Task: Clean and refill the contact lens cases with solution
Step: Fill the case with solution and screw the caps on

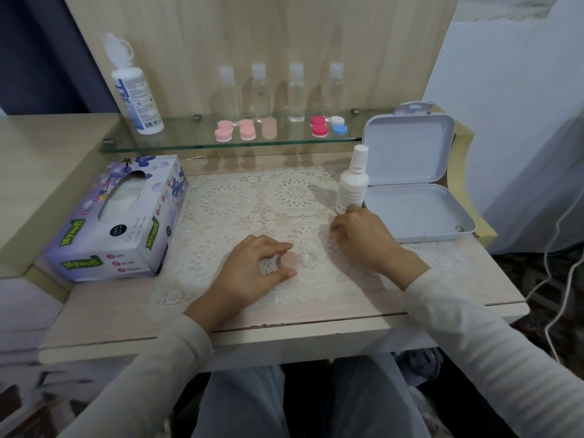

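On the glass shelf (189, 143) a large solution bottle (134, 90) is stood at the left. Four small clear bottles (296, 93) with white caps are lined up to its right; their fill cannot be told. In front of them capped cases (247, 129) are set in pairs: pink, pale pink, red, and white with blue.

On the table, tissues are seen through the slot of the tissue box (117, 216) at the left. A lidded box (410, 203) lies open at the right, its lid raised. A small white bottle (352, 181) is stood upright and capped, just beside that box.

A clear lens case (295, 260) lies on the lace mat (227, 200); one well is covered by a pale pink cap and the other is uncovered. The case is pinched by the left hand (256, 267), with forefinger and thumb curved round the capped well. The right hand (363, 235) is rested on the mat at the foot of the small white bottle, fingers curled under; whether anything is held in them cannot be told.
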A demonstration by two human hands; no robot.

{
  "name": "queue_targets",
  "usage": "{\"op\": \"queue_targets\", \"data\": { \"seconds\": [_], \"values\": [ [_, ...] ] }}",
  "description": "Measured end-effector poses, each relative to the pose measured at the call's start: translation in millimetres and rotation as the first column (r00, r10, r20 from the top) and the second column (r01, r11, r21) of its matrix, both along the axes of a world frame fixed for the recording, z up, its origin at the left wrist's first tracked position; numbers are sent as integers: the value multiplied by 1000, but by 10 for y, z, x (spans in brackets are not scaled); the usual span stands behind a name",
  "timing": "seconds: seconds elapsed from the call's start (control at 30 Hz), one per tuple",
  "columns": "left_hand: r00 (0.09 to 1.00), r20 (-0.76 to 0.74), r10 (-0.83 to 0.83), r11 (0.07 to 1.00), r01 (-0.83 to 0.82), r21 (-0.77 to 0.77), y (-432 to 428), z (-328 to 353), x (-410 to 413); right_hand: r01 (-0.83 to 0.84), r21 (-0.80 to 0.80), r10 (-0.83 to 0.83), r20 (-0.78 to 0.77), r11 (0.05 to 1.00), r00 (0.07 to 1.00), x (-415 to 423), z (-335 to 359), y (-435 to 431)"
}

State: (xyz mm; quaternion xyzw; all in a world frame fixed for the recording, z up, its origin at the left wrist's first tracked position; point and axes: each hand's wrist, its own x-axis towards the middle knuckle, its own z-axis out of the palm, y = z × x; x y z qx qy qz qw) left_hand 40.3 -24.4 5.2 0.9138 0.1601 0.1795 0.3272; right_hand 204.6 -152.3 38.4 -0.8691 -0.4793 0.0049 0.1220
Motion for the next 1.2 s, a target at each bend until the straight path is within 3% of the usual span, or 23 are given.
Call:
{"op": "queue_targets", "data": {
  "seconds": [0.23, 0.43, 0.67, 0.9, 1.07, 1.2],
  "values": [
    [999, 30, 25, 1000, -24, -8, 4, -28, 25, -180, 80, 192, -177, 980, 965, -150, 190, -60],
    [1000, 17, 4, 1000, -5, 24, 14, -54, 20, -316, 1, 313, -152, 949, 938, -311, 201, 13],
    [999, 32, -1, 999, 0, 43, -1, -81, 19, -361, -75, 349, -134, 930, 927, -359, 235, 77],
    [1000, 25, 6, 997, -8, 75, -14, -89, 18, -227, -180, 227, -17, 957, 974, -426, 209, 149],
    [999, 31, 5, 997, -7, 77, -9, -89, 24, -329, -126, 315, -123, 936, 941, -390, 262, 146],
    [999, 32, 10, 997, -12, 76, -12, -88, 23, -288, -148, 282, -61, 946, 958, -394, 236, 169]
  ]
}}
